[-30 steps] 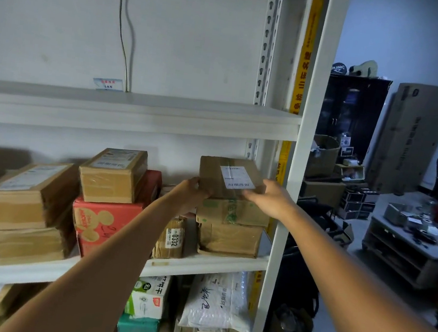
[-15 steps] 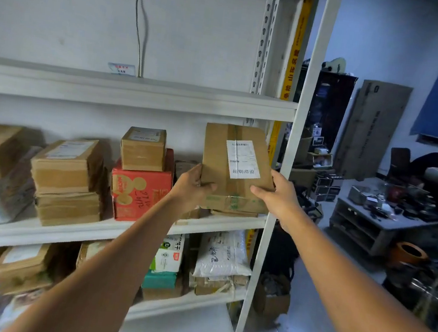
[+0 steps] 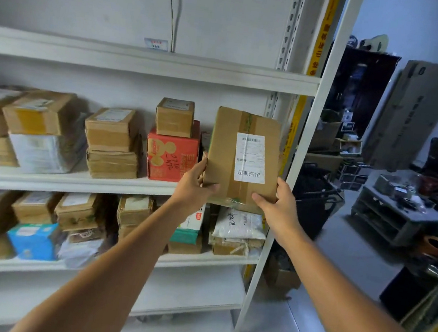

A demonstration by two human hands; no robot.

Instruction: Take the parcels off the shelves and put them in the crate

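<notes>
A flat brown cardboard parcel [image 3: 225,150] with a white label is held tilted up in front of the white shelf unit [image 3: 148,62], off the shelf. My left hand [image 3: 196,188] grips its lower left edge and my right hand [image 3: 278,209] grips its lower right corner. More parcels stay on the middle shelf: a red box [image 3: 171,154] with a small brown box [image 3: 174,117] on top, and stacked brown boxes [image 3: 112,141] to the left. No crate is in view.
The lower shelf holds a white bag parcel [image 3: 238,223], a blue box [image 3: 33,239] and several brown boxes. The shelf's white upright post [image 3: 305,149] stands just right of the held parcel. A grey low table [image 3: 399,215] with clutter stands at the right, on the tiled floor.
Both hands have lifted the top parcel off its stack at the right end of the middle shelf, pulled it toward me and tipped its labelled face up. The view has swung left and down.
</notes>
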